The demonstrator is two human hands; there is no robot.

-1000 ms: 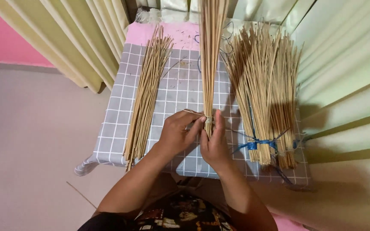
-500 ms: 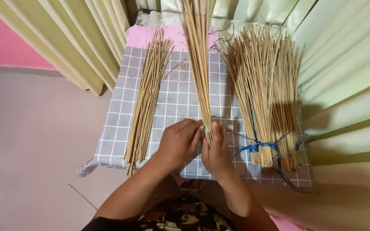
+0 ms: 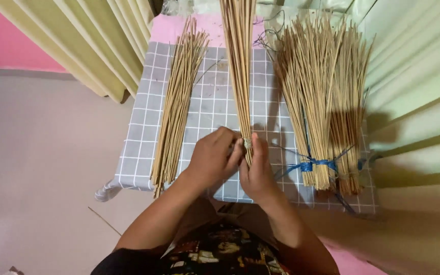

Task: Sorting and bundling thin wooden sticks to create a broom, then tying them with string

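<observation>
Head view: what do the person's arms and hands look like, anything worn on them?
Both forearms are bare. The left hand and right hand show no gloves, rings, watch or bracelets. A dark sleeve edge shows at the left upper arm. The dark patterned garment covers the body below.

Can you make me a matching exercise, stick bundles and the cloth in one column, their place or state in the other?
1. loose bundle
2. held bundle
3. tied bundle
4. checked cloth

A. bound with blue string
B. gripped at its base by both hands
C. grey with white lines, under the sticks
D. lying untied at the cloth's left edge

Pairs: 1-D, 2-B, 3-A, 4-C
</observation>
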